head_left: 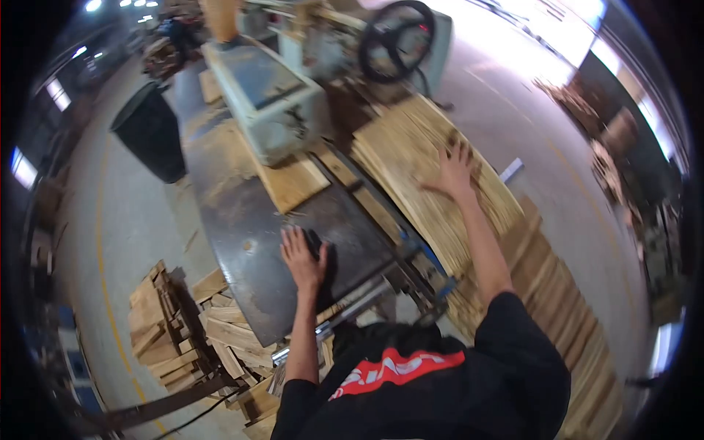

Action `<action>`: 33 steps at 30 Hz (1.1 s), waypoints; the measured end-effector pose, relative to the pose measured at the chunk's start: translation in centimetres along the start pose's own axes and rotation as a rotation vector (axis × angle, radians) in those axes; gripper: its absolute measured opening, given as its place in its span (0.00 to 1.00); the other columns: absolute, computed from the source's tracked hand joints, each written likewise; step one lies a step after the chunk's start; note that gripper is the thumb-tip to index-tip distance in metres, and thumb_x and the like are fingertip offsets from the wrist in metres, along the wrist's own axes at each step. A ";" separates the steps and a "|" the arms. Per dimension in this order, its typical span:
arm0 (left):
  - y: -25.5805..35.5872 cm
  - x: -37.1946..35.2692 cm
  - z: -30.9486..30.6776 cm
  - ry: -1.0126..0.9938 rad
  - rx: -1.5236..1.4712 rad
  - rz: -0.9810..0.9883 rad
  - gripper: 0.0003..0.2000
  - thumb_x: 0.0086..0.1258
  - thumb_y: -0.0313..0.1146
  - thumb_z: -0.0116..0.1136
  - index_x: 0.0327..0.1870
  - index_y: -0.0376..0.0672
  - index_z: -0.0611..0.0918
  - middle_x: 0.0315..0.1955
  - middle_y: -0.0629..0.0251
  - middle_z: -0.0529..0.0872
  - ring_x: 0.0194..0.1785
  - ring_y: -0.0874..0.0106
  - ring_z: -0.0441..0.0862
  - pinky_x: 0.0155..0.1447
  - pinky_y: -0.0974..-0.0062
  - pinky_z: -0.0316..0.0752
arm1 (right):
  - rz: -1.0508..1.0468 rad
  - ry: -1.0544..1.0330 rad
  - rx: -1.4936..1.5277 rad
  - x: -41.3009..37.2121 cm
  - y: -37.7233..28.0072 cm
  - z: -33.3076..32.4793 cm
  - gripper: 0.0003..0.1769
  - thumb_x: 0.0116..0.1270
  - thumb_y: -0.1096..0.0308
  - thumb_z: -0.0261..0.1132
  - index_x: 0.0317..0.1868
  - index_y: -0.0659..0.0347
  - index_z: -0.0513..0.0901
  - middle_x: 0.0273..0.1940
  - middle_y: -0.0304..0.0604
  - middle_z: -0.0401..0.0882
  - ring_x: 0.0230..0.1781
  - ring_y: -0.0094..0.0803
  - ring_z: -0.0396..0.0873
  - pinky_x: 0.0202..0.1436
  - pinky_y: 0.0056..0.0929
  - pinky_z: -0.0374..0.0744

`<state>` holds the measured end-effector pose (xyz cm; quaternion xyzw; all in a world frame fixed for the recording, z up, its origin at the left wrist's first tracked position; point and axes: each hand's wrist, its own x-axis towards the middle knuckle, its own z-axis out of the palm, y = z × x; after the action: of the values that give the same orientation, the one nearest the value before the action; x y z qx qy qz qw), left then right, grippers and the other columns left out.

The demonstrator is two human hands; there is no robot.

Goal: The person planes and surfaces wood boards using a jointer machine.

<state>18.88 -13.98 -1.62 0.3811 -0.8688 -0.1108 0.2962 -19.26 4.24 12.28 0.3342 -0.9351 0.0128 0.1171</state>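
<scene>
My left hand (301,258) is over the dark metal machine table (242,293), fingers spread, nothing held. Just beyond its fingertips a wooden board (297,182) sticks out from under the pale machine housing (290,121). My right hand (456,173) rests with spread fingers on the top of a stack of wooden boards (400,158) at the right of the table. Between the two hands runs a wooden fence strip (378,209) along the table.
A black bin (152,132) stands left of the machine. Wood offcuts (231,330) and a stack of short boards (161,330) are at the lower left. A black handwheel (396,40) is at the back. More stacked boards (557,315) lie to my right.
</scene>
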 end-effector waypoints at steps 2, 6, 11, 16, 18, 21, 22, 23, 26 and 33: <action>-0.3 0.2 0.4 0.010 -0.006 -0.004 0.42 0.75 0.51 0.71 0.81 0.29 0.69 0.82 0.41 0.68 0.89 0.42 0.53 0.88 0.42 0.50 | 0.039 0.047 0.120 0.2 3.8 1.1 0.67 0.52 0.25 0.81 0.82 0.61 0.69 0.85 0.67 0.56 0.87 0.68 0.52 0.84 0.78 0.52; -0.9 -0.1 0.8 0.033 -0.023 -0.080 0.41 0.75 0.51 0.71 0.80 0.31 0.71 0.81 0.42 0.70 0.89 0.43 0.53 0.89 0.44 0.50 | 0.006 0.112 0.148 -0.5 5.7 2.3 0.65 0.56 0.26 0.79 0.82 0.63 0.70 0.85 0.66 0.59 0.88 0.61 0.53 0.88 0.65 0.52; -0.6 0.0 0.5 -0.002 0.003 -0.097 0.40 0.75 0.51 0.70 0.79 0.30 0.72 0.81 0.41 0.70 0.89 0.42 0.52 0.89 0.44 0.49 | 0.026 0.097 0.252 -1.9 3.4 2.2 0.60 0.54 0.31 0.83 0.77 0.65 0.76 0.83 0.66 0.61 0.86 0.63 0.55 0.87 0.66 0.56; -0.6 0.0 0.7 -0.013 -0.006 -0.089 0.40 0.75 0.51 0.69 0.78 0.27 0.73 0.80 0.38 0.70 0.89 0.40 0.52 0.89 0.42 0.49 | 0.157 0.163 0.281 -3.2 0.1 2.6 0.58 0.50 0.36 0.87 0.72 0.68 0.79 0.82 0.66 0.62 0.84 0.63 0.59 0.82 0.66 0.64; -0.7 0.0 0.7 -0.004 -0.004 -0.084 0.40 0.75 0.51 0.69 0.77 0.28 0.73 0.81 0.38 0.70 0.89 0.40 0.52 0.89 0.43 0.48 | 0.199 0.122 0.303 -2.7 -0.1 1.8 0.55 0.49 0.38 0.88 0.69 0.69 0.80 0.82 0.65 0.63 0.83 0.63 0.60 0.79 0.64 0.68; -0.6 -0.2 0.6 -0.006 0.010 -0.084 0.39 0.75 0.51 0.70 0.77 0.29 0.74 0.81 0.39 0.70 0.89 0.41 0.53 0.89 0.44 0.49 | 0.218 0.041 0.285 -1.7 -0.7 -0.3 0.51 0.50 0.41 0.89 0.65 0.68 0.80 0.73 0.65 0.75 0.77 0.57 0.71 0.72 0.57 0.75; -0.7 -0.1 0.7 -0.002 0.014 -0.085 0.39 0.75 0.51 0.70 0.77 0.29 0.74 0.81 0.40 0.70 0.89 0.42 0.53 0.89 0.44 0.49 | 0.220 -0.016 0.330 -1.5 -0.7 -1.3 0.52 0.50 0.40 0.88 0.67 0.67 0.79 0.69 0.63 0.78 0.74 0.57 0.75 0.72 0.54 0.77; -0.7 0.0 0.9 0.007 0.004 -0.085 0.39 0.74 0.52 0.70 0.77 0.29 0.74 0.81 0.40 0.70 0.89 0.42 0.53 0.89 0.44 0.49 | 0.218 -0.071 0.375 -1.2 -0.9 -2.4 0.53 0.51 0.39 0.88 0.68 0.67 0.78 0.65 0.61 0.81 0.70 0.56 0.78 0.71 0.52 0.78; -1.1 -0.2 1.1 0.031 -0.010 -0.085 0.40 0.74 0.53 0.71 0.77 0.30 0.75 0.80 0.41 0.71 0.89 0.42 0.54 0.89 0.45 0.50 | 0.226 -0.146 0.477 0.8 -0.2 -3.4 0.50 0.55 0.42 0.86 0.71 0.61 0.77 0.59 0.58 0.86 0.63 0.55 0.85 0.69 0.49 0.81; -1.5 -0.3 1.1 0.154 -0.094 0.035 0.38 0.70 0.47 0.77 0.76 0.34 0.77 0.77 0.44 0.76 0.85 0.42 0.64 0.85 0.47 0.60 | -0.010 0.016 0.555 -1.5 -3.1 -6.3 0.36 0.69 0.52 0.77 0.77 0.30 0.79 0.66 0.50 0.88 0.67 0.52 0.84 0.68 0.52 0.82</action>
<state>19.31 -14.83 -3.24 0.3588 -0.8438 -0.1166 0.3815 -14.91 3.43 17.86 0.3579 -0.8933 0.2706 0.0287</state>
